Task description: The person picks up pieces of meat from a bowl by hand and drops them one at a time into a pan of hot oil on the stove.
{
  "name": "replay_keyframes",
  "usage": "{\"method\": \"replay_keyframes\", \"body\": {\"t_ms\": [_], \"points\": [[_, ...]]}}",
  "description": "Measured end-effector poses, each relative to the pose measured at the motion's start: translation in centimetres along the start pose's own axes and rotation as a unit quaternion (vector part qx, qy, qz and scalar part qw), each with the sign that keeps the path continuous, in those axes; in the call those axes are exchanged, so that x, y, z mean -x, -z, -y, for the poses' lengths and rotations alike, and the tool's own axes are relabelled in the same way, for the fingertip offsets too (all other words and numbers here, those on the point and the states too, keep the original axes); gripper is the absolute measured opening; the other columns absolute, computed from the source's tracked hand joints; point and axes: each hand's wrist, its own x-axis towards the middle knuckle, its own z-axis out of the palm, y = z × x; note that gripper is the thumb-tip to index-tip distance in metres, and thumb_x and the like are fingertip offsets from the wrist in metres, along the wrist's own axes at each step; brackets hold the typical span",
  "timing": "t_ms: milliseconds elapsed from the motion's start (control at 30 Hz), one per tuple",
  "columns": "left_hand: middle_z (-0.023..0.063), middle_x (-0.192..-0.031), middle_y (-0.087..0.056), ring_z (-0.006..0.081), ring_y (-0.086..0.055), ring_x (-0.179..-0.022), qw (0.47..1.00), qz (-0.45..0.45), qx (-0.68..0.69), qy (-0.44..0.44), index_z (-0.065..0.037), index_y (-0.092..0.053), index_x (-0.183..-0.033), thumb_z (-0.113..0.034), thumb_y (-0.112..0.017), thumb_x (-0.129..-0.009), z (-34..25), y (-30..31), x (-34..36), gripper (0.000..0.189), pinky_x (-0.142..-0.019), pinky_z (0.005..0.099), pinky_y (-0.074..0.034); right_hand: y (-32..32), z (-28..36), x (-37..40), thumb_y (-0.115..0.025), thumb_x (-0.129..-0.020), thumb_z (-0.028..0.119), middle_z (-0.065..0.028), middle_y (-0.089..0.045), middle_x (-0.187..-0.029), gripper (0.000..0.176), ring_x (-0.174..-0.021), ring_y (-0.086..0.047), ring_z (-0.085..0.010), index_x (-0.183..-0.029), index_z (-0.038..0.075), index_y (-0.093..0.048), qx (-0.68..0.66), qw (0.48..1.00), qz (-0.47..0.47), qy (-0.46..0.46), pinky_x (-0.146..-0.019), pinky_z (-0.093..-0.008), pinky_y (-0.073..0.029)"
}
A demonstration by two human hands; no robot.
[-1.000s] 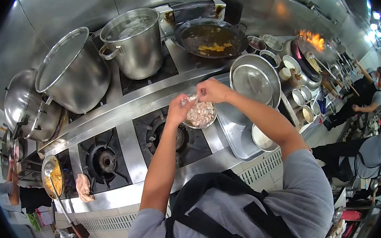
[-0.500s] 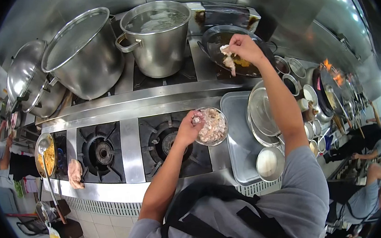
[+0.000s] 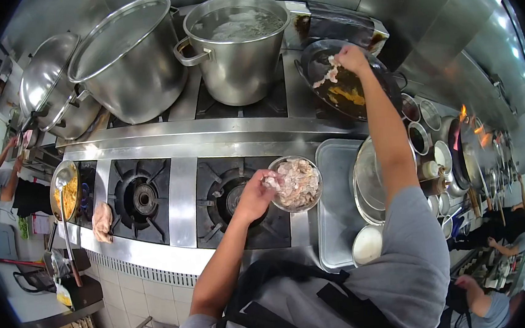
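Note:
Over a dark wok of oil (image 3: pixel 357 112) at the back right, my right hand (image 3: pixel 351 58) is closed on a strip of pale coated meat (image 3: pixel 328 78) that hangs down to the left. Yellow-orange pieces (image 3: pixel 348 94) lie in the oil below it. My left hand (image 3: pixel 257 195) is at the left rim of a metal bowl of coated meat (image 3: pixel 298 184), its fingers pinched on a small piece of that meat. The bowl stands at the right edge of the front middle burner.
Large steel pots (image 3: pixel 239 67) line the back stove. A grey tray (image 3: pixel 339 204) with strainers stands right of the bowl. A pan of yellow food (image 3: pixel 66 195) and a cloth-like pale item (image 3: pixel 102 221) are at left. Flames (image 3: pixel 463 113) and other people are at right.
The view has shifted slightly. My right hand still holds meat over the wok, and the strip now hangs more to the left. My left hand remains at the bowl's rim.

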Motion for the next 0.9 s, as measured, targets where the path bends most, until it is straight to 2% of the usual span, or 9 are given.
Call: {"method": "replay_keyframes", "body": {"t_ms": [100, 300, 367, 433, 500, 567, 633, 767, 900], "points": [[0.0077, -0.104, -0.057, 0.0103, -0.058, -0.085, 0.999, -0.035, 0.031, 0.016, -0.001, -0.047, -0.110, 0.009, -0.050, -0.082, -0.3, -0.5, 0.3, 0.031, -0.075, 0.0249, -0.050, -4.2, -3.0, -0.7, -0.063, -0.065, 0.027, -0.0207, -0.065, -0.090, 0.027, -0.092, -0.062, -0.0352, -0.081, 0.006, -0.069, -0.008, 0.999, -0.007, -0.049, -0.082, -0.0388, -0.048], [0.0068, -0.098, -0.056, 0.0104, -0.058, -0.079, 0.996, -0.083, 0.025, 0.026, 0.000, -0.050, -0.103, 0.003, -0.056, -0.084, -1.6, -1.1, 0.6, 0.021, -0.066, 0.0244, -0.054, -2.8, -0.6, 3.9, -0.059, -0.073, 0.010, -0.0160, -0.067, -0.090, 0.023, -0.088, -0.064, -0.0309, -0.094, 0.005, -0.067, -0.014, 0.993, -0.112, 0.032, -0.079, -0.0357, -0.049], [0.0044, -0.090, -0.056, 0.0099, -0.057, -0.078, 0.988, -0.108, 0.096, 0.057, -0.002, -0.050, -0.101, 0.002, -0.056, -0.085, -2.6, -1.7, 0.2, 0.017, -0.068, 0.0260, -0.054, -1.5, 1.9, 7.4, -0.061, -0.073, 0.012, -0.0124, -0.068, -0.085, 0.021, -0.080, -0.066, -0.0249, -0.091, 0.003, -0.067, -0.109, 0.976, -0.068, 0.177, -0.074, -0.0320, -0.051], [0.0028, -0.086, -0.055, 0.0084, -0.056, -0.075, 0.988, -0.102, 0.093, 0.066, -0.004, -0.051, -0.099, -0.002, -0.058, -0.086, -3.6, -2.2, -0.3, 0.015, -0.065, 0.0249, -0.053, -0.3, 6.1, 13.5, -0.065, -0.072, 0.015, -0.0089, -0.067, -0.078, 0.023, -0.071, -0.064, -0.0179, -0.092, 0.003, -0.066, -0.170, 0.953, 0.126, 0.215, -0.068, -0.0287, -0.051], [0.0006, -0.086, -0.056, 0.0080, -0.056, -0.075, 0.979, -0.107, 0.148, 0.086, -0.007, -0.051, -0.098, -0.005, -0.060, -0.086, -3.9, -2.6, -1.0, 0.016, -0.064, 0.0239, -0.052, -0.2, 9.3, 19.5, -0.070, -0.071, 0.019, -0.0085, -0.066, -0.081, 0.029, -0.067, -0.062, -0.0134, -0.095, 0.003, -0.065, -0.172, 0.922, 0.250, 0.240, -0.064, -0.0275, -0.050], [-0.0013, -0.087, -0.056, 0.0080, -0.057, -0.075, 0.979, -0.098, 0.152, 0.093, -0.009, -0.051, -0.098, -0.009, -0.061, -0.087, -4.3, -3.3, -1.3, 0.015, -0.063, 0.0235, -0.052, -1.0, 11.1, 24.0, -0.072, -0.070, 0.022, -0.0093, -0.065, -0.085, 0.034, -0.065, -0.061, -0.0160, -0.097, 0.003, -0.064, -0.160, 0.907, 0.268, 0.283, -0.062, -0.0298, -0.050], [-0.0009, -0.088, -0.058, 0.0082, -0.058, -0.077, 0.976, -0.086, 0.167, 0.112, -0.010, -0.051, -0.098, -0.011, -0.060, -0.087, -4.6, -3.7, -1.4, 0.015, -0.064, 0.0234, -0.052, -2.0, 11.6, 26.8, -0.071, -0.070, 0.023, -0.0109, -0.063, -0.085, 0.032, -0.066, -0.061, -0.0208, -0.094, 0.003, -0.064, -0.153, 0.909, 0.230, 0.311, -0.063, -0.0334, -0.049], [0.0032, -0.093, -0.062, 0.0111, -0.062, -0.080, 0.967, -0.062, 0.205, 0.140, -0.009, -0.050, -0.098, -0.009, -0.060, -0.087, -4.6, -4.2, -1.3, 0.014, -0.066, 0.0246, -0.053, -3.1, 10.6, 28.7, -0.069, -0.069, 0.022, -0.0124, -0.062, -0.082, 0.029, -0.067, -0.061, -0.0262, -0.091, 0.004, -0.064, -0.128, 0.934, 0.219, 0.250, -0.064, -0.0367, -0.049], [0.0042, -0.092, -0.062, 0.0124, -0.063, -0.079, 0.976, -0.029, 0.167, 0.136, -0.007, -0.051, -0.097, -0.007, -0.059, -0.087, -3.0, -4.5, -1.7, 0.013, -0.067, 0.0248, -0.054, -1.9, 9.4, 28.5, -0.066, -0.069, 0.017, -0.0133, -0.062, -0.082, 0.021, -0.068, -0.061, -0.0280, -0.085, 0.004, -0.064, -0.102, 0.939, 0.179, 0.277, -0.064, -0.0370, -0.048]]}}
